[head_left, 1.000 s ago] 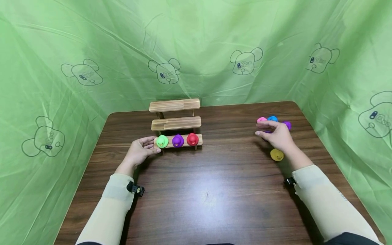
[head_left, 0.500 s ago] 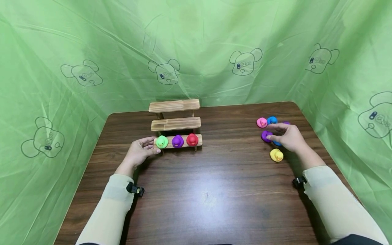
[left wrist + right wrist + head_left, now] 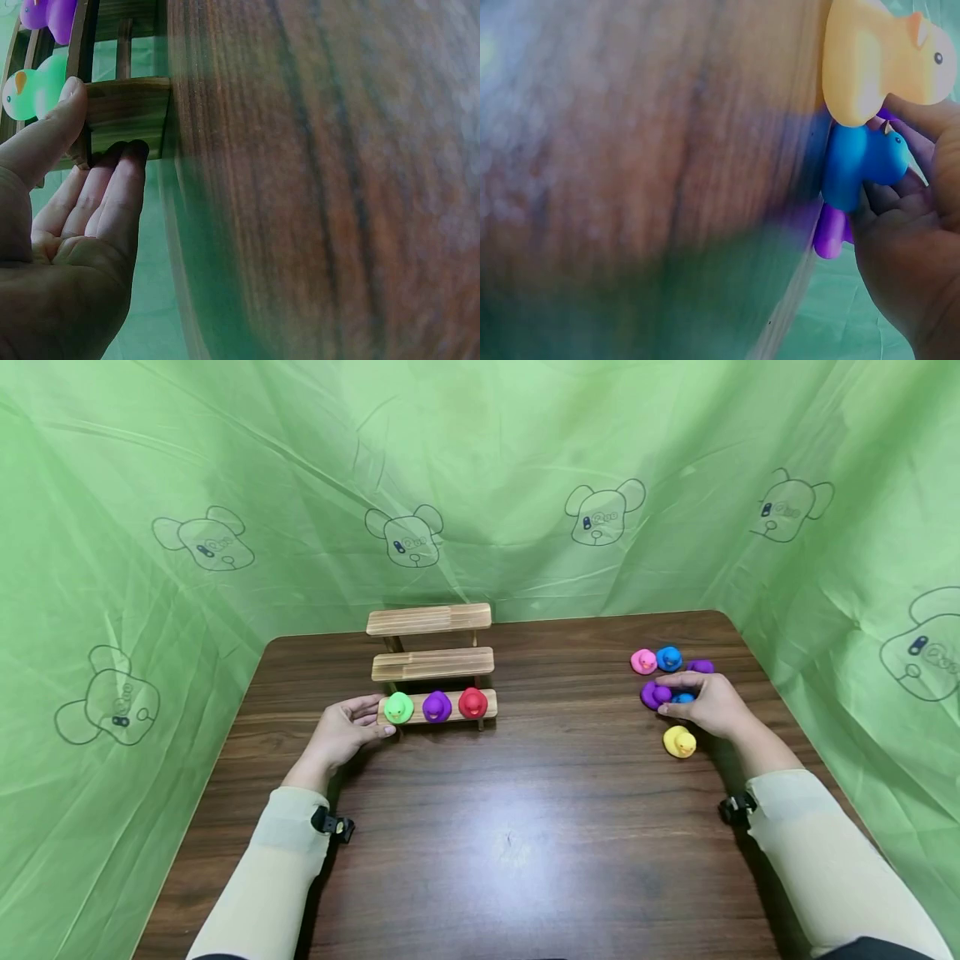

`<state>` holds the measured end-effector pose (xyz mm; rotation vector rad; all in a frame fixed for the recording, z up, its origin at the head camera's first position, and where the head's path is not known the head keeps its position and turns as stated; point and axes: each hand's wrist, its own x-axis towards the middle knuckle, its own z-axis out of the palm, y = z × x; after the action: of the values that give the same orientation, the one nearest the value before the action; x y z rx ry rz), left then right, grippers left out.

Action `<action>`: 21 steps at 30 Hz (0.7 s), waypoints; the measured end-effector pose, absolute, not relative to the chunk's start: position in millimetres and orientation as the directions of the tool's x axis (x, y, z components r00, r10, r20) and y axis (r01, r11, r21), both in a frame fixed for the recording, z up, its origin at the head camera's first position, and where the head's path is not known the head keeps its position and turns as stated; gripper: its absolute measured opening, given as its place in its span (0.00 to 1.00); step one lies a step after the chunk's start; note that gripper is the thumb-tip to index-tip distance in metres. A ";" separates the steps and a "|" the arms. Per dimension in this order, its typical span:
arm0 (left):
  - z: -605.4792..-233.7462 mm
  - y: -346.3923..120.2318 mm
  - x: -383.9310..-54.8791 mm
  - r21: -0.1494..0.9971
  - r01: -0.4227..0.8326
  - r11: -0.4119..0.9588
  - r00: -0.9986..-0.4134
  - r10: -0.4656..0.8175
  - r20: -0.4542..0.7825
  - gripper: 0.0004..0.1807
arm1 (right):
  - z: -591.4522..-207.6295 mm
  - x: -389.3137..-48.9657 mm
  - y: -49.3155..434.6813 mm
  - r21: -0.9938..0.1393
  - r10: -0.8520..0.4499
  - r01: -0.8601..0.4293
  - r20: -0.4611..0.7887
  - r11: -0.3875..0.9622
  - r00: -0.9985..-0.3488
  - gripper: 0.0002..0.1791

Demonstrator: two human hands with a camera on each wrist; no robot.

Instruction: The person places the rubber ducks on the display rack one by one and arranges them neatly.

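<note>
On the lowest step of a three-tier wooden stand (image 3: 432, 663) sit a green rubber duck (image 3: 398, 707), a purple duck (image 3: 437, 707) and a red duck (image 3: 472, 702). My left hand (image 3: 342, 734) grips the left end of that step, thumb in front, fingers behind. At the right, my right hand (image 3: 712, 703) spreads thumb and forefinger on either side of another purple duck (image 3: 655, 695); whether they touch it I cannot tell. A blue duck (image 3: 855, 166) sits between that hand's palm and the purple one. A yellow duck (image 3: 679, 742) stands just in front of the thumb.
Behind the right hand stand a pink duck (image 3: 643, 662), a second blue duck (image 3: 669, 658) and one more purple duck (image 3: 701, 667). Brown wooden table (image 3: 510, 810) under everything. Green curtain (image 3: 510, 468) hangs behind and at both sides.
My right hand has moved right and down from over the ducks, then settled lower around the front purple and blue ducks. The left hand stays on the stand.
</note>
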<state>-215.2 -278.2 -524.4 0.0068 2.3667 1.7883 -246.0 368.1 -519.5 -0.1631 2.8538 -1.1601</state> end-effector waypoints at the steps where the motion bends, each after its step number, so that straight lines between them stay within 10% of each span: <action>1: -524.1 -278.2 -215.4 0.956 -0.102 0.276 -0.985 0.110 -0.136 0.40 | -520.0 -246.3 368.8 -0.697 -0.120 -0.078 -0.011 0.713 -0.993 0.30; 21: -519.7 -275.5 -213.5 0.960 -0.103 0.262 -0.984 0.114 -0.136 0.40 | -507.3 -244.0 346.6 -0.687 -0.064 -0.110 0.092 0.718 -0.994 0.26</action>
<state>-213.5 -275.5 -519.7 0.0106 2.3483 1.8075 -244.0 346.6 -507.3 -0.1508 2.9685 -1.1936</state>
